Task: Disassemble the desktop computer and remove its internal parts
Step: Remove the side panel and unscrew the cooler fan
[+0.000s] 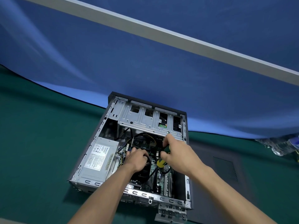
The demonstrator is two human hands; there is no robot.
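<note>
1. Desktop computer (pixel 113 131): an open, box-shaped steel case lying on its side at the centre of the table (pixel 32 143), with its interior facing up.
2. Power supply (pixel 98 159): a dull grey metal block with a white printed label, seated in the left side of the case.
3. Drive cage (pixel 142 118): pressed sheet metal with rectangular cut-outs, spanning the far end of the case.
4. Motherboard (pixel 161 180): a green circuit board on the case floor, crossed by black cables.
5. Side panel (pixel 226 172): a flat dark sheet with a perforated vent patch, lying on the table just right of the case.
6. Table covering: smooth dark green fabric; behind it hangs a blue cloth backdrop (pixel 145 62) crossed by a pale grey bar (pixel 161 34).
7. Left hand (pixel 137 160): reaches into the case centre, its grip curled over a dark, round part, probably the cooler fan.
8. Right hand (pixel 176 152): palm down above the board, its grip closed round the green-and-yellow handle of a screwdriver (pixel 161 162), tip hidden.
</note>
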